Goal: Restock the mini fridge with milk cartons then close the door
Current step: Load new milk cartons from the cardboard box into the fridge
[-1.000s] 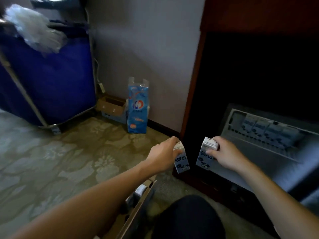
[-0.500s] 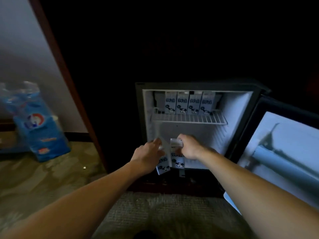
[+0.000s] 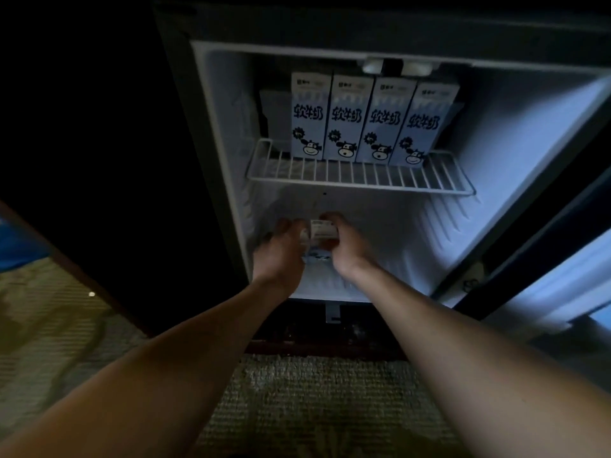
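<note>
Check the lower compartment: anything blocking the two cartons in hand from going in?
Nothing visible does. The left hand and right hand each hold a carton already inside the lower compartment, whose floor looks bare. The four cartons sit above on the wire shelf.

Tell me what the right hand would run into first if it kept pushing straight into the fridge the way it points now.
Probably the fridge's back wall. The right hand, gripping a milk carton, points into the lower compartment beneath the wire shelf, and nothing shows ahead of it, though depth is hard to judge.
</note>
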